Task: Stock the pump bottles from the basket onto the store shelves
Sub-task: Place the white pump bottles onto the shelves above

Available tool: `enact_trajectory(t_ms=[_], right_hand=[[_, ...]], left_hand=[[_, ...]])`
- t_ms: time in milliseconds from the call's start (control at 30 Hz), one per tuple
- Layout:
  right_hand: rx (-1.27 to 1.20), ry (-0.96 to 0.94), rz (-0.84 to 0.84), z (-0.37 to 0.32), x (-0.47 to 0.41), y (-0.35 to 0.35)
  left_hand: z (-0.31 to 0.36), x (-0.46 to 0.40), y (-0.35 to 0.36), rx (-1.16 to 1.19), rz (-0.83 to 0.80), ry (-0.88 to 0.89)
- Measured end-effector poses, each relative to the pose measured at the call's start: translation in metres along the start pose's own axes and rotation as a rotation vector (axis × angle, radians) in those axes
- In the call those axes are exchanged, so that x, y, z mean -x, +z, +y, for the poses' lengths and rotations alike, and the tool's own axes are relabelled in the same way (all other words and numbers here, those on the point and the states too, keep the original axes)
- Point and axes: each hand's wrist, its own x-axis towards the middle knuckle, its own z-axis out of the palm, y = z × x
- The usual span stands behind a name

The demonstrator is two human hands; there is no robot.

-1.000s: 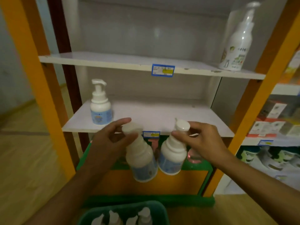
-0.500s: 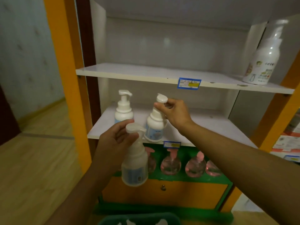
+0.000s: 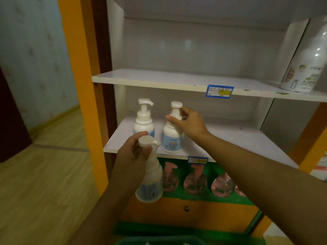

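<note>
Two white plastic pump bottles with blue labels on middle white shelf [image 3: 230,138]: left one [image 3: 143,119] free, second [image 3: 172,131] pinched at neck by right hand [image 3: 189,121], steadying near front edge. Third bottle [image 3: 150,174] gripped at neck by left hand [image 3: 131,156], fingers wrapped, waiting below shelf. Green basket [image 3: 159,241] at bottom.

Three white pump bottles with pale blue labels show here. One [image 3: 143,119] stands upright at the left end of the lower white shelf [image 3: 247,138], its spout pointing right. A second [image 3: 172,131] stands upright just beside it, near the shelf's front edge — the right hand [image 3: 190,121] rests its fingers on the neck under the round pump head. The third [image 3: 150,174] hangs in front of and below the shelf edge, gripped at the neck by the left hand [image 3: 131,158]. The green basket's rim [image 3: 159,240] shows at the bottom edge — its contents cannot be made out.
</note>
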Motion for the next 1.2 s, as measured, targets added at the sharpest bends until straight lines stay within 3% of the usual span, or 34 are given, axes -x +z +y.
enact_trajectory(t_ms=[67, 133, 367, 633, 767, 833, 933, 967, 1100, 1200], right_hand=[[0.038, -0.012, -0.171, 0.013, 0.011, -0.004], [0.057, -0.008, -0.216, 0.026, 0.018, -0.005], [-0.035, 0.018, -0.090, 0.035, 0.019, 0.011], [-0.015, 0.061, -0.156, 0.036, 0.027, 0.008], [-0.073, 0.018, -0.018, 0.026, 0.054, -0.004], [-0.136, -0.033, -0.131, 0.022, 0.080, -0.016], [-0.140, -0.029, -0.561, 0.017, 0.123, -0.026], [-0.114, -0.049, -0.624, 0.017, 0.133, -0.025], [-0.066, -0.058, -0.482, 0.028, 0.146, -0.021], [-0.123, -0.020, -0.466, 0.034, 0.146, -0.031]], left_hand=[[-0.001, 0.001, -0.001, -0.005, 0.004, -0.002], [-0.002, 0.001, -0.002, -0.013, -0.002, -0.004], [-0.005, 0.007, 0.000, -0.029, -0.051, -0.023], [-0.006, 0.010, -0.001, -0.017, -0.104, -0.021], [-0.009, 0.009, 0.002, -0.027, -0.115, -0.003], [-0.010, 0.008, 0.005, -0.028, -0.113, 0.008], [-0.005, 0.008, 0.014, -0.021, -0.144, 0.012], [-0.004, 0.009, 0.019, -0.025, -0.159, 0.018], [0.006, 0.013, 0.037, 0.029, -0.224, 0.013], [0.012, 0.015, 0.043, 0.160, -0.277, -0.017]])
